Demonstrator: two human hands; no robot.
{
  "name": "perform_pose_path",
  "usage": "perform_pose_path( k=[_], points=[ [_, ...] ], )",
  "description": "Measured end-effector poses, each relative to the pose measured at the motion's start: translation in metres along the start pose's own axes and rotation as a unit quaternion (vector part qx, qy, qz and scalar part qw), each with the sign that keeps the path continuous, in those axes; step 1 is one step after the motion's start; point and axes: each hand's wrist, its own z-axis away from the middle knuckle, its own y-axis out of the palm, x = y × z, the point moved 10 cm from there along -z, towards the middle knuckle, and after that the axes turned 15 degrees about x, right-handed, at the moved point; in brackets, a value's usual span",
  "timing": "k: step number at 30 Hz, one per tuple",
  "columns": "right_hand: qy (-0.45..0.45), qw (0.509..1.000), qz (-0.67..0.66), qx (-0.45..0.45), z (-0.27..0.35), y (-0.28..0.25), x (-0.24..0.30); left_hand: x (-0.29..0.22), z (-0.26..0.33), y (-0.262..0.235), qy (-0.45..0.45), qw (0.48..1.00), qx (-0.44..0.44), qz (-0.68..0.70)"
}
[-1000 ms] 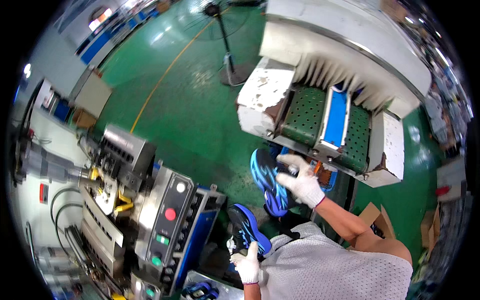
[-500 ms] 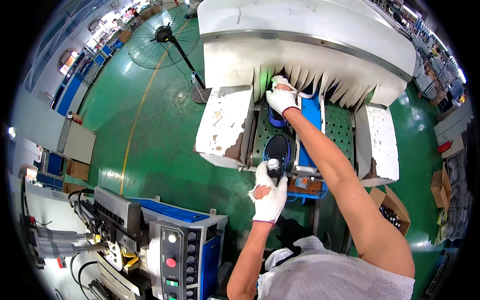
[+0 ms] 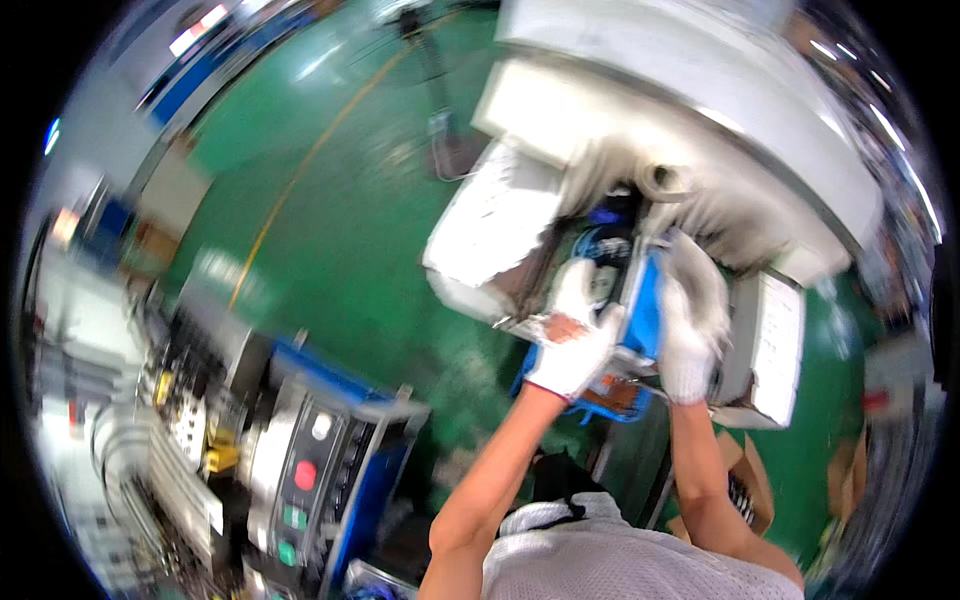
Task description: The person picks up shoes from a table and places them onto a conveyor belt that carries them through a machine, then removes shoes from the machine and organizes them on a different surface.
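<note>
Just ahead of the left hand (image 3: 577,345), between spread thumb and fingers, a black-and-blue shoe (image 3: 608,250); cannot tell if gripped. Beside it, a blurred right hand (image 3: 692,312); cannot tell whether closed.

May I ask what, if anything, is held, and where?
Left hand at the near end of a dark shoe, grip unclear; right hand too blurred to tell.

Left forearm (image 3: 497,458), rising toward 1 o'clock; the left hand (image 3: 572,345), white-gloved with bare skin showing at its back, points toward 12, thumb apart from the fingers. Right forearm (image 3: 697,458), nearly upright toward 12; the right hand (image 3: 690,325), likewise gloved, is blurred, finger pose indistinct.
</note>
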Motion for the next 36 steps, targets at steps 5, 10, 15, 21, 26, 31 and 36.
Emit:
perform_pose_path(
  k=[5,10,15,21,26,31,36],
  points=[
    [0.110,0.927,-0.161,0.320,0.165,0.145,0.001,0.088,0.228,0.021,-0.087,0.995,0.016,-0.043],
    [0.196,0.657,-0.124,0.717,0.394,0.327,-0.065,0.164,0.595,-0.042,-0.539,0.840,-0.064,-0.022],
    [-0.075,0.500,0.072,0.860,0.520,0.416,0.083,0.082,0.934,-0.042,-0.717,0.514,-0.471,0.019],
    [-0.291,0.509,0.140,0.798,0.682,0.548,0.173,0.100,0.948,-0.089,-0.499,0.482,-0.719,0.025],
    [-0.266,0.594,0.172,0.739,0.742,0.649,0.089,0.145,0.918,-0.135,-0.471,0.451,-0.755,0.069],
    [-0.295,0.485,0.280,0.774,0.749,0.619,0.182,0.143,0.962,-0.129,-0.519,0.488,-0.702,0.029],
    [-0.064,0.555,0.153,0.815,0.675,0.575,0.138,0.155,0.945,-0.117,-0.356,0.592,-0.698,0.188]
  ],
)
